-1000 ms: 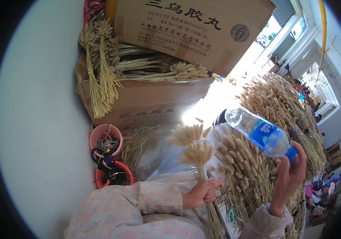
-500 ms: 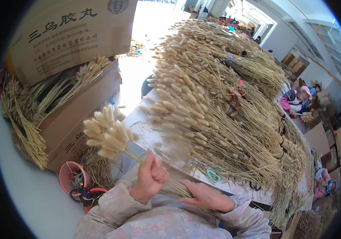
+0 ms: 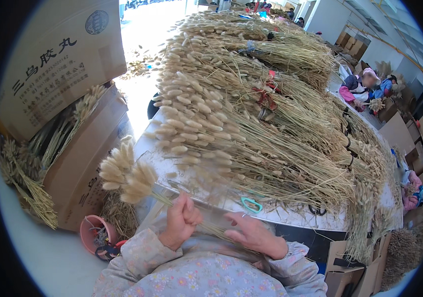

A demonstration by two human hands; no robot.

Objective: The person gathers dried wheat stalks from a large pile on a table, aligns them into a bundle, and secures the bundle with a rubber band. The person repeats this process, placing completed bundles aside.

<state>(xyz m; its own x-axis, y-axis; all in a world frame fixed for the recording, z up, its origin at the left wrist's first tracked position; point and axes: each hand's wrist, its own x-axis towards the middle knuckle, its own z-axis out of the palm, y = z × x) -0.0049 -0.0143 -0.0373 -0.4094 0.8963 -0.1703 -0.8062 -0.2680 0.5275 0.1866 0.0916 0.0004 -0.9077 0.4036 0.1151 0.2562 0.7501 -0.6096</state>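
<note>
My left hand [image 3: 183, 219] is closed around the stems of a bunch of bunny tail grass [image 3: 131, 174]. The fluffy cream heads point up and to the left, while the stems run down to the right across my lap. Beside the lower stems, my right hand [image 3: 255, 234] is held with thumb and fingers apart, not gripping them. Part of the stem ends lies hidden behind this hand. On the table [image 3: 221, 197] just beyond, a large heap of dried bunny tail grass [image 3: 266, 133] is spread, heads to the left.
Green-handled scissors [image 3: 252, 205] and a dark pair of scissors [image 3: 316, 210] lie near the table's front edge. To the left stand cardboard boxes [image 3: 80, 163] with more grass, and a pink bucket [image 3: 93, 222]. People [image 3: 367, 81] sit at the right beyond the table.
My right hand has loosened from the stems and its fingers have spread. The left hand keeps its grip on the bunch. The whole view has shifted slightly.
</note>
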